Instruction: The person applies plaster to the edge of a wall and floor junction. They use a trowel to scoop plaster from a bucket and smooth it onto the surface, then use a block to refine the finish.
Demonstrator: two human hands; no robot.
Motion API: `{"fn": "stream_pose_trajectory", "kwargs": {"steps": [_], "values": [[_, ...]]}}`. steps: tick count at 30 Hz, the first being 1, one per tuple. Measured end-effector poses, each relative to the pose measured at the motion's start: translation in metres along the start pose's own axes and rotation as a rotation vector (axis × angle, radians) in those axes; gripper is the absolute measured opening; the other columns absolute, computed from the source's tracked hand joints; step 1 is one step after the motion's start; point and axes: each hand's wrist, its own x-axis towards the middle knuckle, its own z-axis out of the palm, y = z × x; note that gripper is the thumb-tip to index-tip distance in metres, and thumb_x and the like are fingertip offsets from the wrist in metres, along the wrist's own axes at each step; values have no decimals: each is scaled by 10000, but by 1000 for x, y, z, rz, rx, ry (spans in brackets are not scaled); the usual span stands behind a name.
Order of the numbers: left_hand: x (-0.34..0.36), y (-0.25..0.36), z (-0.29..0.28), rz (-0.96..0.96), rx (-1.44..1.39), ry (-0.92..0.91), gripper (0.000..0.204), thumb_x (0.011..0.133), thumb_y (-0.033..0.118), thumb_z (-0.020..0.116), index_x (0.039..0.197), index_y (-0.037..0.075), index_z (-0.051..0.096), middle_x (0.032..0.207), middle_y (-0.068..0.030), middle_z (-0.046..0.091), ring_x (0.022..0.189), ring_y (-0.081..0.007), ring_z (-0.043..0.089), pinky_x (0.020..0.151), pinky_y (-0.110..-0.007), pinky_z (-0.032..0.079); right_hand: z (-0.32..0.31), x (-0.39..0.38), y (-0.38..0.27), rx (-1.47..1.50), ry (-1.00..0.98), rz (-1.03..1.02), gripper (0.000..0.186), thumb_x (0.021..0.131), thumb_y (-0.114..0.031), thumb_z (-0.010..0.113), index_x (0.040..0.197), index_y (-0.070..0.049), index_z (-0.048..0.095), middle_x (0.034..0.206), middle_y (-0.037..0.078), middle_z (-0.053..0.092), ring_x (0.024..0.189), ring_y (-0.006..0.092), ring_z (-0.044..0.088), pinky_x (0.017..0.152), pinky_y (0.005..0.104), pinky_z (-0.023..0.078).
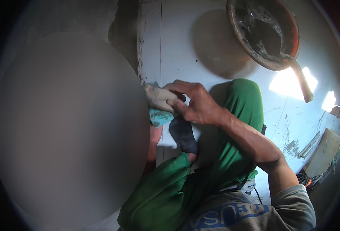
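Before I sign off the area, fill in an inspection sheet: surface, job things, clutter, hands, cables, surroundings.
Surface: light tiled floor, dark stains at right.
Job things: pale item beside a turquoise piece; exact nature unclear.
Clutter: board and metal strip at far right.
Hands: right hand has thumb and fingers at the pale item, grip unclear; left hand cannot be made out.
Cables: tangled cords by the board.
Surroundings: bucket of wet grey mix, wooden-looking handle over its rim; bright patches nearby; blur hides much of the left.
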Motion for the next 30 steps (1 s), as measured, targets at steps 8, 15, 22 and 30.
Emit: {"fn": "stream_pose_trajectory", "kwargs": {"steps": [8, 15, 22, 30], "values": [[6, 35, 5, 167, 801, 63, 494, 1051, 343, 514, 1440, 41, 554, 1407, -121, 625, 1278, -276, 616, 1087, -468, 497, -7, -16, 14, -214, -25, -156, 500, 769, 66, 677, 1264, 0, 656, 1019, 185, 662, 946, 406, 654, 828, 492, 566], [6, 50, -14, -13, -274, -384, 736, 924, 419, 695, 1498, 12, 482, 1406, -183, 604, 1201, -326, 660, 1052, -490, 541, -9, -23, 34, -379, -36, -156, 515, 779, 103, 676, 1277, -27, 658, 922, 185, 639, 826, 412, 649, 737, 456, 552], [-22, 32, -39, 43, -229, -348, 774, 900, 425, 723, 1500, 5, 473, 1416, -208, 598, 1207, -342, 665, 966, -502, 597, -32, 53, -4, 190, 260, 99, 284, 959, -46, 596, 1225, 40, 649, 1078, 211, 718, 935, 275, 709, 860, 411, 564], [-35, -8, -42, -101, -252, -150, 578, 1006, 405, 622, 1435, 26, 547, 1369, -150, 655, 1189, -306, 689, 994, -510, 582, -46, 200, 76, -44, 212, -8, 389, 958, -144, 620, 1293, 53, 591, 1211, 204, 706, 1135, 283, 680, 1016, 380, 528]]}}
